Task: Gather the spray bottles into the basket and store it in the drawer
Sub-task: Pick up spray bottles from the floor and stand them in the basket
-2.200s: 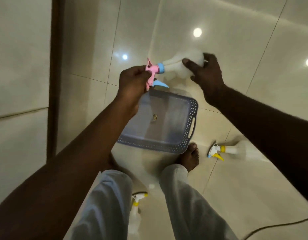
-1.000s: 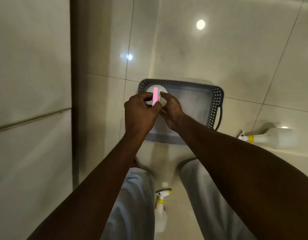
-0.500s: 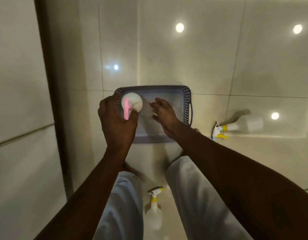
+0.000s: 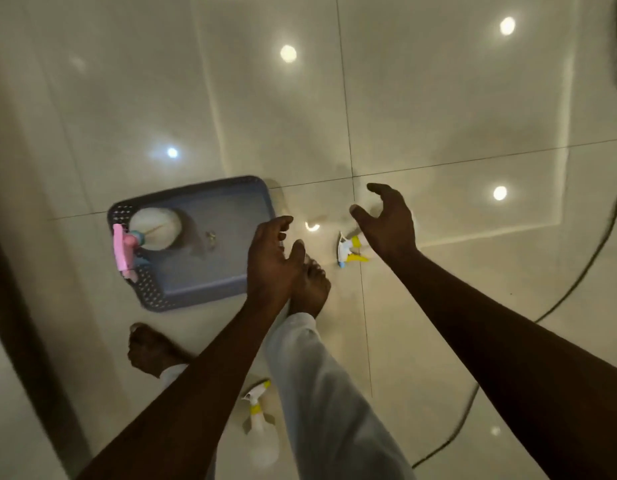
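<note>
A grey perforated basket (image 4: 210,278) lies on the tiled floor. A white spray bottle with a pink trigger head (image 4: 151,232) stands upright in its left corner. My left hand (image 4: 270,261) hovers empty over the basket's right edge, fingers loosely apart. My right hand (image 4: 386,220) is open with curled fingers just above a second bottle with a white and yellow head (image 4: 348,249), which lies on the floor; my hand hides its body. A third bottle with a yellow collar (image 4: 260,431) lies between my legs.
My bare feet (image 4: 309,289) stand on glossy cream tiles beside the basket. A dark cable (image 4: 577,271) curves across the floor at the right. A dark vertical strip and pale panel (image 4: 19,306) run along the left.
My left hand let go of the pink-headed bottle, which now stands in the basket. Both hands moved right, the right hand reaching over the yellow-headed bottle. The view swung rightward.
</note>
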`<act>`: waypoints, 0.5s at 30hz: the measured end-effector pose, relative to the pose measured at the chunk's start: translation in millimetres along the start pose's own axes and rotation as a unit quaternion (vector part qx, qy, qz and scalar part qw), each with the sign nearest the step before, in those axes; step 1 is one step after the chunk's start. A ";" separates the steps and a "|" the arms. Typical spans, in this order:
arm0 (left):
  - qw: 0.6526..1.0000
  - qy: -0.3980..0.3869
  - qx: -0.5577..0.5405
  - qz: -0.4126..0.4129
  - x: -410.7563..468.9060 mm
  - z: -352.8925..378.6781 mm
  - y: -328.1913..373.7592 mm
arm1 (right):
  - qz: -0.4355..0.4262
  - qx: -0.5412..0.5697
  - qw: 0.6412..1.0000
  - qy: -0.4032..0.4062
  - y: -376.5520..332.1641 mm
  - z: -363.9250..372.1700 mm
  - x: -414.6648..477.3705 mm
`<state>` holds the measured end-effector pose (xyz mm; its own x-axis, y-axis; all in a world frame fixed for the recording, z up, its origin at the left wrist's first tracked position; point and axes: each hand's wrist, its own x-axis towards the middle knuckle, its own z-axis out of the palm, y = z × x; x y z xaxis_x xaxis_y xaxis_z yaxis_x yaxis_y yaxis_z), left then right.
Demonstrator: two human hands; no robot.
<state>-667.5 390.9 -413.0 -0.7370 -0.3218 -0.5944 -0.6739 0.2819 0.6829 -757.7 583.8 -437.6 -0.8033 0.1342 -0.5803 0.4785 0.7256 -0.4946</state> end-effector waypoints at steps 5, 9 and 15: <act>0.991 -0.118 0.039 -0.045 8.5 76.5 -20.2 | 0.067 -0.058 0.996 0.021 66.5 -26.7 21.2; 0.982 -0.153 0.064 -0.094 20.3 117.4 -45.9 | 0.104 -0.064 0.993 0.004 105.3 -25.3 27.2; 0.959 -0.176 0.072 -0.210 42.8 157.1 -81.0 | 0.121 -0.018 0.992 0.002 130.4 -5.6 42.5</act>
<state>-652.6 496.3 -560.5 -0.3528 -0.1158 -0.9285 -0.8970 0.3243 0.3003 -731.5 687.8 -523.1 -0.6671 0.3099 -0.6774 0.6451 0.6951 -0.3173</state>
